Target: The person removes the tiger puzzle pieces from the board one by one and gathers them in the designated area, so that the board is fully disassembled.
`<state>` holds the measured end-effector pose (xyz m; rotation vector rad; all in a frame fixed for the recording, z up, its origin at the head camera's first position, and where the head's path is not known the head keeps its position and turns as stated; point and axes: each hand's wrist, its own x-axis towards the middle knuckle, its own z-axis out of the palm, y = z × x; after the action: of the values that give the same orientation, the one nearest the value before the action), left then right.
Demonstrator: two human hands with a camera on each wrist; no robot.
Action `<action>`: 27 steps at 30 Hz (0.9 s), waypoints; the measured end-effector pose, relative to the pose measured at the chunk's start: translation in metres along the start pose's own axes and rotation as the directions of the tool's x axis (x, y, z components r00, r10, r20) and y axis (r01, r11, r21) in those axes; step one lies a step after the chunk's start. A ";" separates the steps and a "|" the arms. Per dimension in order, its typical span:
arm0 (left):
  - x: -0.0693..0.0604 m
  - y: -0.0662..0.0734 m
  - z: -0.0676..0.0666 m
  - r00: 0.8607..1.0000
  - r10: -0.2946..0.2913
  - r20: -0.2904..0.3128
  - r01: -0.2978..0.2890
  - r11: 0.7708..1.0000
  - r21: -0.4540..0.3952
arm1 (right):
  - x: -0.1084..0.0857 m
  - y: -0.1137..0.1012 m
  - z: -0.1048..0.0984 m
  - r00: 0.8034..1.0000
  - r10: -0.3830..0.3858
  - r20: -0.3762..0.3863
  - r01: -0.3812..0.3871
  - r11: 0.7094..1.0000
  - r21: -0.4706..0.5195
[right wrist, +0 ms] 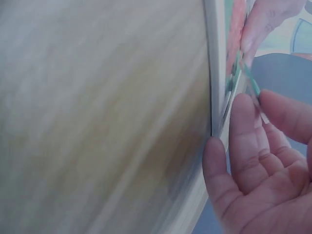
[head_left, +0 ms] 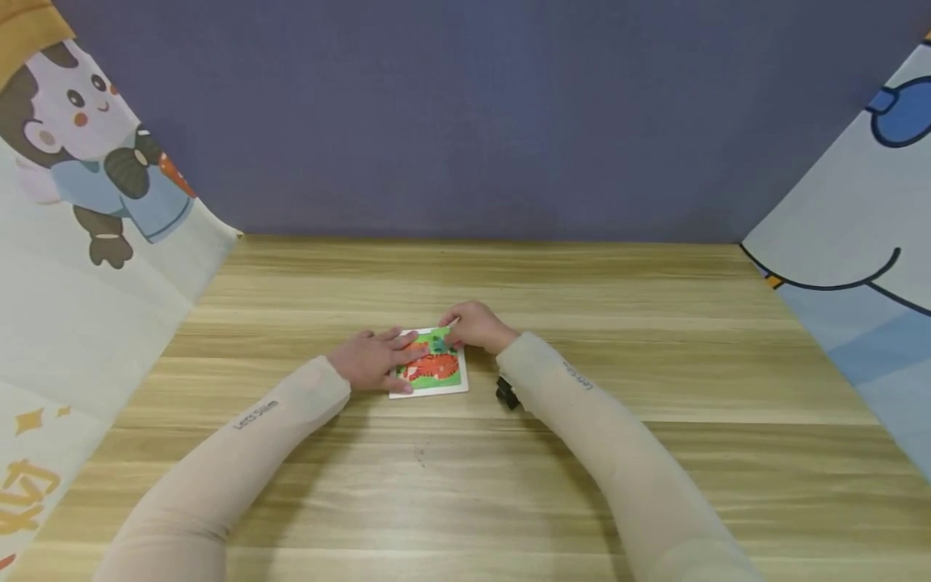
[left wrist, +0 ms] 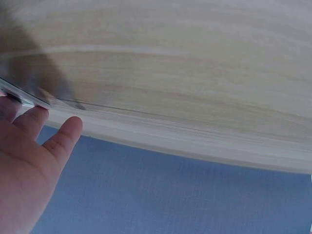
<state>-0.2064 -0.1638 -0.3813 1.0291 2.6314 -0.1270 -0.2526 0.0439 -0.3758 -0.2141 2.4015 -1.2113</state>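
Green-edged thin piece (right wrist: pixel 251 80) tilts in right fingers (right wrist: pixel 283 116) near square white-rimmed board (head_left: pixel 436 392).

wood-grain tabletop (head_left: pixel 618 307) is meeting a blue-grey back panel (head_left: pixel 473 121), possibly fabric; cartoon-printed pale sheets (head_left: pixel 80 323) are flanking both sides.

Wood grain, matt cloth, smooth print

Looks smooth across the picture board (head_left: pixel 436 368), printed in the middle; hard to tell whether card or plastic. Just beside it, appears thin and flat on the green-edged piece (right wrist: pixel 252 82). Under it, shows streaked wood grain on the bench (head_left: pixel 436 501), smooth with a soft sheen. Behind it, matt woven cloth on the backdrop (head_left: pixel 473 121). Nearer than it, soft matt fabric, printed with lettering, on the sleeves (head_left: pixel 240 453).
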 end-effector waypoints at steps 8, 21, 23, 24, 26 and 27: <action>-0.006 0.002 0.002 1.000 0.016 -0.024 -0.016 1.000 -0.007 | -0.010 0.001 -0.006 0.999 0.024 -0.044 -0.022 0.998 0.056; -0.012 0.006 0.003 1.000 0.029 -0.003 -0.030 0.999 -0.016 | -0.029 0.015 -0.018 0.996 0.009 -0.086 -0.007 1.000 0.021; -0.011 0.006 0.004 0.999 0.032 -0.003 -0.032 0.999 -0.019 | -0.032 0.018 -0.022 0.997 0.002 -0.082 -0.001 1.000 0.019; -0.011 0.006 0.004 1.000 0.031 -0.001 -0.031 0.999 -0.024 | -0.033 0.019 -0.024 0.997 0.003 -0.080 -0.002 1.000 0.023; -0.010 0.006 0.004 0.999 0.034 -0.004 -0.034 0.999 -0.025 | -0.035 0.022 -0.028 0.997 0.005 -0.082 -0.003 1.000 0.031; -0.010 0.006 0.004 0.999 0.036 -0.005 -0.036 0.999 -0.028 | -0.036 0.023 -0.030 0.996 0.008 -0.085 -0.005 0.999 0.033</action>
<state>-0.1943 -0.1662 -0.3817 1.0680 2.6094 -0.0796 -0.2323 0.0916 -0.3672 -0.1475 2.4510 -1.2797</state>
